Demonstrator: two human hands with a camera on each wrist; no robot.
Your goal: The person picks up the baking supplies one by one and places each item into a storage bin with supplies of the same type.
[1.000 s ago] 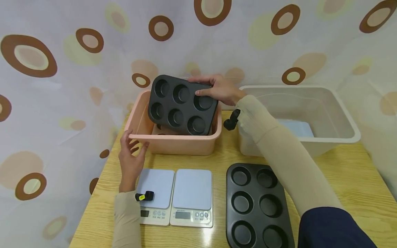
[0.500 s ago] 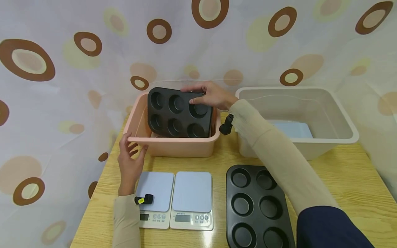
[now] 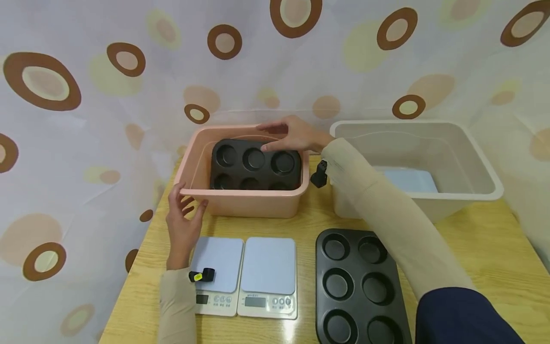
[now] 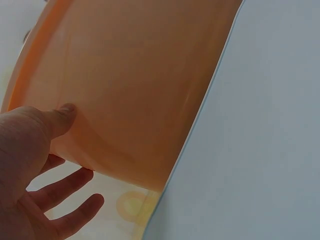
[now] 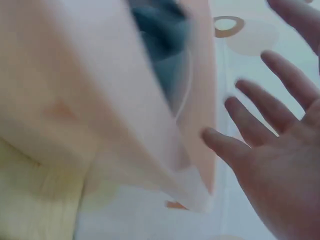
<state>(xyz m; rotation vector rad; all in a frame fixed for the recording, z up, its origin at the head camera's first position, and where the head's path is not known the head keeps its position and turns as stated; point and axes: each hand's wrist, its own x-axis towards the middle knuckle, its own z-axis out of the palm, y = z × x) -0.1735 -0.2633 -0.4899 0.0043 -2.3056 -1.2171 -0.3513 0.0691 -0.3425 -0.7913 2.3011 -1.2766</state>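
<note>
A dark six-cup muffin pan lies inside the pink plastic bin, its near row of cups partly hidden by the front wall. My right hand is over the pan's back right part, fingers spread and holding nothing; the right wrist view shows the same hand beside the bin's rim. At the bin's front left corner my left hand grips the rim. In the left wrist view the thumb presses the bin's outer wall, and the other fingers reach round the corner.
Two kitchen scales stand side by side in front of the pink bin. To their right lies another muffin pan, partly under my right arm. A larger grey bin stands at the back right with a pale flat thing inside.
The muffin pan has sunk from a raised, tilted position down into the pink bin, and my right hand has let go of it. My left hand stays on the bin's corner.
</note>
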